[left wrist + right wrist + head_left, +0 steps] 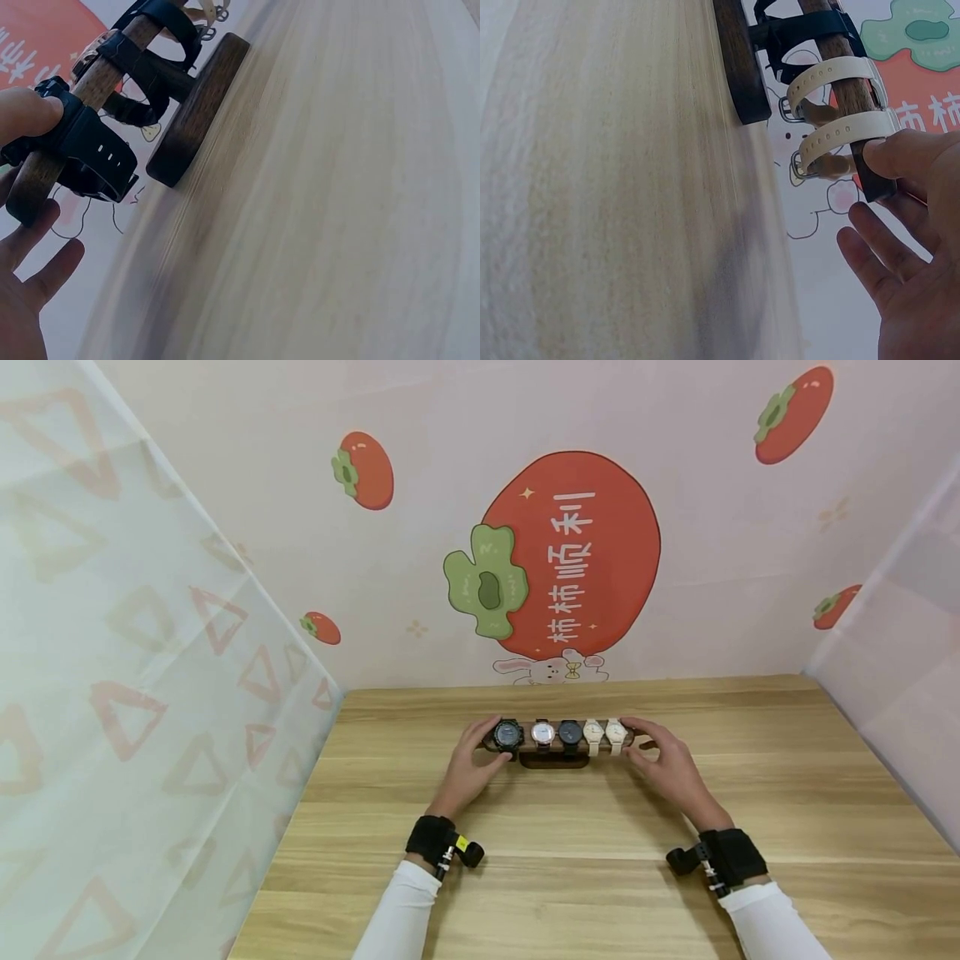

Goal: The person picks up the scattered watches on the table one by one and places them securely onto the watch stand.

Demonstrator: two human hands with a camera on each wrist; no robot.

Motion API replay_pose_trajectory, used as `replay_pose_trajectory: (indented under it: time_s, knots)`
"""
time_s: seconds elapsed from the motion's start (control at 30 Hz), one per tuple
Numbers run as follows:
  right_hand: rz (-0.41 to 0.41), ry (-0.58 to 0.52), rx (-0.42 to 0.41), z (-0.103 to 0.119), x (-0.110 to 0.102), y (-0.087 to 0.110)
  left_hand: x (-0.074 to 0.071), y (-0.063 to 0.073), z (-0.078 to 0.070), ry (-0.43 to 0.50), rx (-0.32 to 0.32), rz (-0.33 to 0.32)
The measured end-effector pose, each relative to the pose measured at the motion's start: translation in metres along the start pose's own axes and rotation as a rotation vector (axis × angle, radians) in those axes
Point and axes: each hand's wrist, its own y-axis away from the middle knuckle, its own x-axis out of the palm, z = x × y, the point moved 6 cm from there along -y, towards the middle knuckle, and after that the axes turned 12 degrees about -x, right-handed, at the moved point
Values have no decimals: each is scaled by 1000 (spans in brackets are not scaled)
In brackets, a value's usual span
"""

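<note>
A dark wooden watch stand stands toward the far side of the table, several wristwatches strapped along its crossbar. My left hand pinches the bar's left end, thumb over the strap of the big black watch, fingers behind. At the other end, my right hand grips the bar's dark tip between thumb and fingers, beside the outermost cream watch. Between them sit a white-faced watch, a black-faced watch and another cream watch.
The wood-grain table meets a printed back wall just beyond the stand. A side panel rises on the left, and another panel on the right. Each wrist wears a black strap with a small camera.
</note>
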Motion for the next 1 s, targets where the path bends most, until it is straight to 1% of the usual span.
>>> replay_pose_trajectory:
  time_s: [0.33,0.47,0.67,0.83,0.93,1.0]
  knots:
    - [0,-1,7,0,0,1,7,-3,-1,-46,47,-1]
    - [0,1,6,0,0,1,8,-2,-3,-57,50,-3]
    - [-2,9,-1,1,-1,2,10,-3,-4,-50,48,-2]
    - [-4,14,-11,0,-1,2,11,-3,-6,-56,62,-4]
    - [10,15,-21,0,-2,1,11,-2,-8,-64,64,0]
    - [32,11,-28,0,-2,0,11,-2,-9,-75,54,8]
